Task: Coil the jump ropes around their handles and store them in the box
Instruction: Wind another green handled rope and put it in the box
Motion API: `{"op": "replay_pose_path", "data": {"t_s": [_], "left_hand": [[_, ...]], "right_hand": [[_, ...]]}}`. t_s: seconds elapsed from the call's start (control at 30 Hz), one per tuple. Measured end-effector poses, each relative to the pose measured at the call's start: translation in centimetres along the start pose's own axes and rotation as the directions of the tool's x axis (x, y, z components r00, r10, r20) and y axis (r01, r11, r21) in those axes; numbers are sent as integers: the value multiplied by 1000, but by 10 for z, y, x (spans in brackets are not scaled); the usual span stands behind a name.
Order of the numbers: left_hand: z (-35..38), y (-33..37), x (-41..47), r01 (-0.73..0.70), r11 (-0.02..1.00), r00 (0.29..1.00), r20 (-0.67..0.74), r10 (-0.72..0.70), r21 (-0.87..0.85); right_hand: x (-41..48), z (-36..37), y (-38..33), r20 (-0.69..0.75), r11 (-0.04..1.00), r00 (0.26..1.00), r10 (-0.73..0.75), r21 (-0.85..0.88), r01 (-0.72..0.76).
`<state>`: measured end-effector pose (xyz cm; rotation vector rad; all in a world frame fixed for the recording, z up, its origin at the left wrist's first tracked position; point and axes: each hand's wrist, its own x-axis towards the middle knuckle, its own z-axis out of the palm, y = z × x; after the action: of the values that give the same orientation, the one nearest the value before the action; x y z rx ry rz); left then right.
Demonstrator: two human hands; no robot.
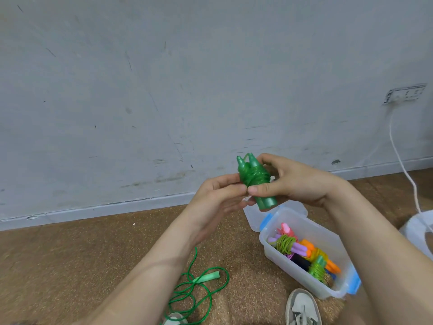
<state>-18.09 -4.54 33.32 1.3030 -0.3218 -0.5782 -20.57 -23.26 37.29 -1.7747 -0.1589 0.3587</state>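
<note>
Both my hands are clamped on the green jump rope (251,181). My right hand (288,181) wraps it from the right, thumb laid flat across the front of the coil and fingers curled behind the handle tops. My left hand (218,195) pinches the coil's left side, its thumb tip meeting my right thumb and its fingers hooked under from behind. The two handles stand side by side, nearly upright and tilted a little left, with the cord wound tight round their middle; both pointed tops and both butt ends stick out of the wrap. I hold the bundle in the air with forearms raised and wrists bent inward, above the far end of the box (293,270). The clear box with blue clips sits open on the floor (93,254) to my right, and in it lie the coiled ropes (284,243), with purple, orange, pink and green handles packed together. Its lid (251,214) lies just beyond it. Near the lower edge of the floor, left of the box, a loose green rope (199,285) sprawls in loops, one pale handle showing. A grey shoe (302,308) rests just beside the box's near corner. Behind is a scuffed grey wall (164,78); a white cable (403,165) hangs from a socket plate (405,93).
</note>
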Motion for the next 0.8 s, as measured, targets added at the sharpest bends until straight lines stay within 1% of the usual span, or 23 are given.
{"op": "replay_pose_path", "data": {"t_s": [0.03, 0.1, 0.2, 0.27, 0.33, 0.37, 0.43, 0.5, 0.6, 0.67, 0.73, 0.8], "left_hand": [[3, -1, 1, 11, 1000, 1000, 4, -11, 5], [9, -2, 6, 10, 999, 1000, -30, -8, 53], [22, -4, 17, -12, 990, 995, -97, 26, 138], [31, -11, 26, -22, 987, 990, -131, 43, 160], [41, -25, 35, -22, 989, 988, -150, 44, 148], [47, -33, 39, -7, 990, 986, -167, 31, 143], [58, -53, 48, 46, 991, 976, -218, -19, 122], [69, -73, 54, 100, 990, 969, -236, -74, 100], [80, -103, 64, 158, 982, 974, -178, -138, 101], [85, -121, 70, 212, 970, 968, -158, -193, 118], [90, -141, 77, 268, 947, 957, -160, -242, 176], [95, -163, 88, 317, 923, 944, -170, -284, 218]], "right_hand": [[-5, -4, -1, 15, 1000, 1000, -5, -21, 5], [-12, -13, -2, 24, 997, 1000, -5, -77, 7], [-15, -24, -1, -13, 990, 1000, 17, -139, -19], [-19, -33, 1, -19, 980, 997, 72, -186, -74], [-27, -47, 10, 7, 958, 985, 174, -231, -168], [-33, -54, 18, 20, 953, 976, 216, -221, -207], [-43, -68, 40, 11, 960, 967, 253, -124, -250], [-50, -74, 72, -54, 965, 964, 262, 29, -261], [-54, -73, 122, -207, 932, 922, 327, 233, -279], [-58, -71, 151, -252, 906, 889, 382, 291, -307], [-63, -71, 176, -211, 892, 890, 404, 305, -333], [-64, -73, 199, -204, 900, 888, 412, 244, -362]]}}
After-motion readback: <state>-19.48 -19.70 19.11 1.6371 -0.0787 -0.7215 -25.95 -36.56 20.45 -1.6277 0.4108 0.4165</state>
